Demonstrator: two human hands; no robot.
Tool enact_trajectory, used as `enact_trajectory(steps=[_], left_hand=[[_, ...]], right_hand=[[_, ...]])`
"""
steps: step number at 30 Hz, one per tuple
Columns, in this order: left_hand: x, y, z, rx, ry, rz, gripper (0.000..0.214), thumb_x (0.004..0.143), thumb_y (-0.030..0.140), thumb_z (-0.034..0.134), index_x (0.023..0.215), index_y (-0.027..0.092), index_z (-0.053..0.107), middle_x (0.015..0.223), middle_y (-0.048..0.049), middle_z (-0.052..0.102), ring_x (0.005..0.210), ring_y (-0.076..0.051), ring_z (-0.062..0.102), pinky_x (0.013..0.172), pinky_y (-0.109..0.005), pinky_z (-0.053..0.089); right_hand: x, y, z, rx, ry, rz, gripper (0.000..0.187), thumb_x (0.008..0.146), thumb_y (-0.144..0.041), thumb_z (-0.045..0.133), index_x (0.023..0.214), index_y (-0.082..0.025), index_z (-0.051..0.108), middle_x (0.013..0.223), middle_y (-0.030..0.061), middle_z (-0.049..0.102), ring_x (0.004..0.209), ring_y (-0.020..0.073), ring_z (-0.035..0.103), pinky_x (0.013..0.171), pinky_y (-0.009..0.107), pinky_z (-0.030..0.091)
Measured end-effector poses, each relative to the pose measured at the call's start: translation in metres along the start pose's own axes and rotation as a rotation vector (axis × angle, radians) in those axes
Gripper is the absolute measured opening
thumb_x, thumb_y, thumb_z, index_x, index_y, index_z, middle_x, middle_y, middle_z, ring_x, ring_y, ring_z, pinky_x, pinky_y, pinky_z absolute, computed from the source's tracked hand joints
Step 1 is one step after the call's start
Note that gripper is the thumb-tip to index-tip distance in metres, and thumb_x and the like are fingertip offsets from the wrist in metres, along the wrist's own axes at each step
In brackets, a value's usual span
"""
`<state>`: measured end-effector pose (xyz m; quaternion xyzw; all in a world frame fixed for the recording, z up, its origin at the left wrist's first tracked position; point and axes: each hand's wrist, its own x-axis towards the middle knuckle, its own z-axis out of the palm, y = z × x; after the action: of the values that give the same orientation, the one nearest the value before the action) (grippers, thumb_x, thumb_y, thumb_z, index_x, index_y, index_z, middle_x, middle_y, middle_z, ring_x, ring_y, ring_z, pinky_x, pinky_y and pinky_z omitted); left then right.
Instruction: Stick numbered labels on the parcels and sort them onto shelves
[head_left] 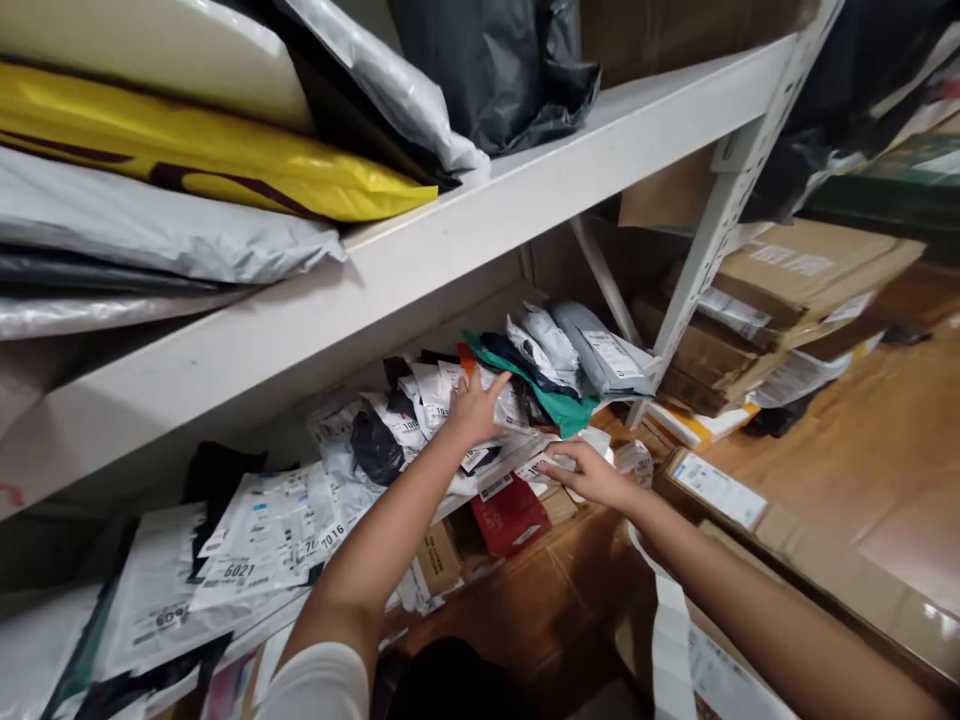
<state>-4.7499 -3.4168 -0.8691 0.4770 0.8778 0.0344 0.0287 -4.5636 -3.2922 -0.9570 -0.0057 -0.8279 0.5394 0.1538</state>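
My left hand (474, 408) rests on the row of white mailing bags (431, 395) on the middle shelf, its fingers spread and thumb apart. Right beside it stands a green mailing bag (566, 408). My right hand (589, 472) is at the shelf's front edge, beside a white labelled bag (534, 467). Its fingers are slightly bent and apart, with nothing visible held in them; whether they touch the bag I cannot tell. A black bag (375, 447) is wedged among the white ones to the left. Below the shelf edge sits a red package (510, 515).
Above runs a white shelf beam (525, 180) bearing a yellow bag (217, 140) and other parcels. A grey parcel (604, 350) lies near the rack post (712, 240). Cardboard boxes (795, 290) are stacked at right, with a long carton (840, 580) on the wooden floor (885, 400).
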Motion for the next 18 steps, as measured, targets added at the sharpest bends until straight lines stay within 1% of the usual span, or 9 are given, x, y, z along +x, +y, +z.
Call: enact_trajectory(steps=[2, 3, 5, 7, 9, 11, 15, 16, 18], left_hand=[[0.006, -0.011, -0.010, -0.023, -0.040, 0.074, 0.112, 0.058, 0.019, 0.084, 0.153, 0.027, 0.024, 0.144, -0.0254, 0.039, 0.118, -0.042, 0.056, 0.095, -0.048, 0.047], [0.009, -0.016, -0.014, -0.057, -0.062, 0.119, 0.109, 0.059, 0.017, 0.082, 0.152, 0.025, 0.025, 0.138, -0.0233, 0.047, 0.112, -0.037, 0.060, 0.092, -0.043, 0.050], [0.015, -0.029, -0.020, -0.139, -0.095, 0.199, 0.095, 0.059, 0.013, 0.077, 0.145, 0.021, 0.036, 0.126, -0.0172, 0.057, 0.106, -0.030, 0.062, 0.087, -0.035, 0.051], [0.023, -0.041, -0.022, -0.200, -0.086, 0.214, 0.075, 0.062, 0.007, 0.070, 0.132, 0.020, 0.048, 0.118, -0.0117, 0.062, 0.100, -0.023, 0.064, 0.082, -0.029, 0.052], [0.033, -0.051, -0.018, -0.214, -0.045, 0.178, 0.062, 0.064, 0.003, 0.064, 0.123, 0.018, 0.054, 0.109, -0.0077, 0.066, 0.090, -0.017, 0.065, 0.076, -0.024, 0.051], [0.043, -0.057, -0.013, -0.186, 0.002, 0.144, 0.049, 0.068, 0.002, 0.061, 0.116, 0.016, 0.059, 0.099, -0.0052, 0.069, 0.082, -0.015, 0.065, 0.072, -0.022, 0.050], [0.052, -0.056, -0.010, -0.070, 0.054, 0.181, 0.011, 0.077, 0.012, 0.062, 0.083, 0.015, 0.071, 0.085, -0.0062, 0.069, 0.082, -0.018, 0.063, 0.078, -0.028, 0.048], [0.051, -0.055, -0.012, -0.046, 0.061, 0.201, 0.009, 0.079, 0.014, 0.062, 0.078, 0.016, 0.071, 0.085, -0.0070, 0.069, 0.084, -0.019, 0.062, 0.080, -0.029, 0.048], [0.046, -0.052, -0.018, -0.014, 0.065, 0.255, 0.011, 0.083, 0.019, 0.063, 0.079, 0.018, 0.073, 0.088, -0.0074, 0.069, 0.091, -0.021, 0.061, 0.085, -0.031, 0.046]], right_hand=[[0.002, 0.001, 0.001, 0.049, 0.030, -0.009, 0.032, 0.087, -0.046, 0.061, 0.074, -0.019, 0.071, 0.068, -0.0001, 0.065, 0.067, 0.0153, 0.057, 0.066, 0.025, 0.043], [0.003, 0.001, 0.002, 0.074, 0.040, -0.015, 0.031, 0.086, -0.046, 0.062, 0.074, -0.019, 0.071, 0.068, -0.0001, 0.065, 0.066, 0.0152, 0.056, 0.065, 0.025, 0.043], [0.006, 0.000, 0.004, 0.125, 0.041, -0.019, 0.031, 0.085, -0.046, 0.063, 0.073, -0.019, 0.071, 0.066, -0.0004, 0.064, 0.064, 0.0145, 0.053, 0.063, 0.025, 0.042], [0.008, -0.003, 0.008, 0.158, 0.052, 0.000, 0.031, 0.085, -0.046, 0.063, 0.073, -0.019, 0.069, 0.064, -0.0011, 0.061, 0.062, 0.0139, 0.051, 0.062, 0.024, 0.040], [0.011, -0.007, 0.014, 0.170, 0.090, 0.016, 0.031, 0.085, -0.047, 0.062, 0.072, -0.019, 0.068, 0.065, -0.0011, 0.059, 0.064, 0.0142, 0.050, 0.063, 0.024, 0.039], [0.014, -0.008, 0.023, 0.156, 0.105, -0.016, 0.030, 0.086, -0.046, 0.061, 0.073, -0.019, 0.067, 0.069, 0.0000, 0.061, 0.069, 0.0154, 0.052, 0.066, 0.025, 0.039], [0.021, 0.001, 0.048, 0.057, 0.048, -0.100, 0.024, 0.087, -0.040, 0.060, 0.077, -0.020, 0.068, 0.074, 0.0002, 0.062, 0.072, 0.0153, 0.053, 0.068, 0.025, 0.038], [0.023, 0.003, 0.053, 0.043, 0.060, -0.093, 0.023, 0.087, -0.040, 0.060, 0.079, -0.020, 0.069, 0.074, 0.0002, 0.062, 0.071, 0.0150, 0.053, 0.068, 0.025, 0.038], [0.024, 0.008, 0.057, 0.051, 0.111, -0.063, 0.025, 0.087, -0.042, 0.061, 0.079, -0.020, 0.069, 0.077, 0.0009, 0.061, 0.072, 0.0154, 0.054, 0.068, 0.025, 0.039]])
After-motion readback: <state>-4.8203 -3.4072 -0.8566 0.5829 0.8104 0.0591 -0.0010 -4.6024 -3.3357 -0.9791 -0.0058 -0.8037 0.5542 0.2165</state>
